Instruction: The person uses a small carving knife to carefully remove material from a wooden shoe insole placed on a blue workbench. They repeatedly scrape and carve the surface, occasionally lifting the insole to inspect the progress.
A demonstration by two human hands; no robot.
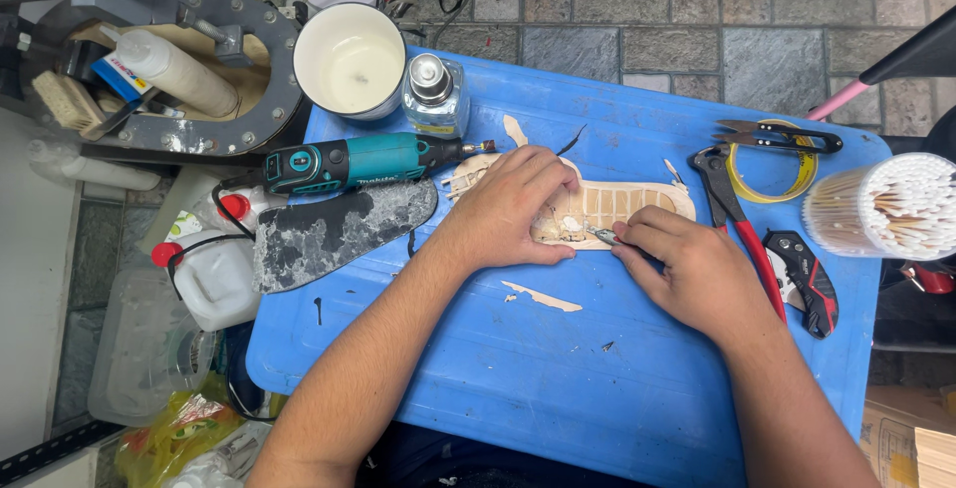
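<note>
A flat, pale wooden piece (617,204) with a slatted pattern lies on the blue plastic lid (558,368). My left hand (508,211) presses down flat on its left part, fingers spread over the wood. My right hand (687,269) sits at the piece's lower right edge, pinching a small thin blade tool (603,237) whose tip touches the wood. A pale wood sliver (543,297) lies on the lid just below my left hand.
A teal rotary tool (358,161), a dark worn sole-shaped slab (334,231), a white cup (351,58) and a small glass bottle (434,95) sit at the left and back. Red-handled pliers (742,224), yellow tape (772,174), a folding knife (809,279) and a tub of cotton swabs (886,207) lie right.
</note>
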